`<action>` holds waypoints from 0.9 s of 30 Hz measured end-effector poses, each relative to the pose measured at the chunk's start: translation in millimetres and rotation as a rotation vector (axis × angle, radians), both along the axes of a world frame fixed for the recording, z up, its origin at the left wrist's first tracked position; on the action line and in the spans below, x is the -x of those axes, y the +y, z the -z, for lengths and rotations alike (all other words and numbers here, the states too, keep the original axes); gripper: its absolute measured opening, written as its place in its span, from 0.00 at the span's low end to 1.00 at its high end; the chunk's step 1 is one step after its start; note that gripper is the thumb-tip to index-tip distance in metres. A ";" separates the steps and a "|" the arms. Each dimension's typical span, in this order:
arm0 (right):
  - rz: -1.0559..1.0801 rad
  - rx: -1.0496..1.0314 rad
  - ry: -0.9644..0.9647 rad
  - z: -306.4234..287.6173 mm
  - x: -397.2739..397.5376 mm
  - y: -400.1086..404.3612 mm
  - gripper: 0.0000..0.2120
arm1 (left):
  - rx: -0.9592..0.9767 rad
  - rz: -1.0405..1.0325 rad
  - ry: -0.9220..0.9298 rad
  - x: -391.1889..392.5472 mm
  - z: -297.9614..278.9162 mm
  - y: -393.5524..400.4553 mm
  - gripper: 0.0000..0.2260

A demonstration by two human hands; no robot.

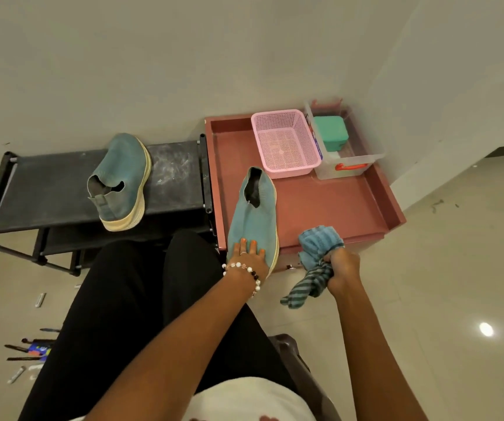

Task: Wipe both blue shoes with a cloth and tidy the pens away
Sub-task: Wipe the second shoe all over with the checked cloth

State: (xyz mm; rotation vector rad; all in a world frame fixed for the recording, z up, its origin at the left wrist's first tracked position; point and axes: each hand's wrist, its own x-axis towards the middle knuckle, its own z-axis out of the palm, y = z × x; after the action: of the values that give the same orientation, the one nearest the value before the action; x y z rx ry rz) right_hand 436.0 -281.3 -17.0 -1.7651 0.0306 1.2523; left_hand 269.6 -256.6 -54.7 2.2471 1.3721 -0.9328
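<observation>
Left hand (249, 256) lies flat, fingers straight, on the toe of one shoe (253, 217) on the red tray (335, 205). Right hand (343, 268) clenches the cloth (317, 262) just beside it. Other shoe (121, 180) sits on the black rack (47, 186). Pens (29, 349) lie on the floor, not yet tidied. Judged early: wiping barely under way.

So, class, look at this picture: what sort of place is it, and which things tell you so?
Probably a corner of a home, perhaps an entryway. A black shoe rack stands against a plain wall, a pink basket sits on a low red table, and the floor is tiled.
</observation>
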 end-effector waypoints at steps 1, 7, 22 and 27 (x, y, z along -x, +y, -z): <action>-0.008 -0.005 0.002 0.2 -0.9 -1.3 0.11 | 0.014 0.018 -0.007 -0.4 -2.1 -1.6 0.23; -0.056 -0.065 -0.132 8.6 0.6 2.6 0.07 | -0.032 0.370 -0.049 -4.7 -7.8 -5.7 0.40; -0.274 -0.374 -0.975 33.2 -9.4 10.4 0.18 | -0.316 -0.058 -0.128 0.4 13.4 27.3 0.23; -0.897 -0.353 -1.307 58.1 27.0 30.1 0.27 | -0.351 -0.219 -0.145 -0.1 18.7 26.8 0.24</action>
State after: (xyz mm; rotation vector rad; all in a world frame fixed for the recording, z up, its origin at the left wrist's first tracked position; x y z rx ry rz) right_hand 409.1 -251.2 -75.2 -1.9844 -1.7378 0.3314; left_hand 269.7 -229.8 -73.3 2.2873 1.7817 -0.4754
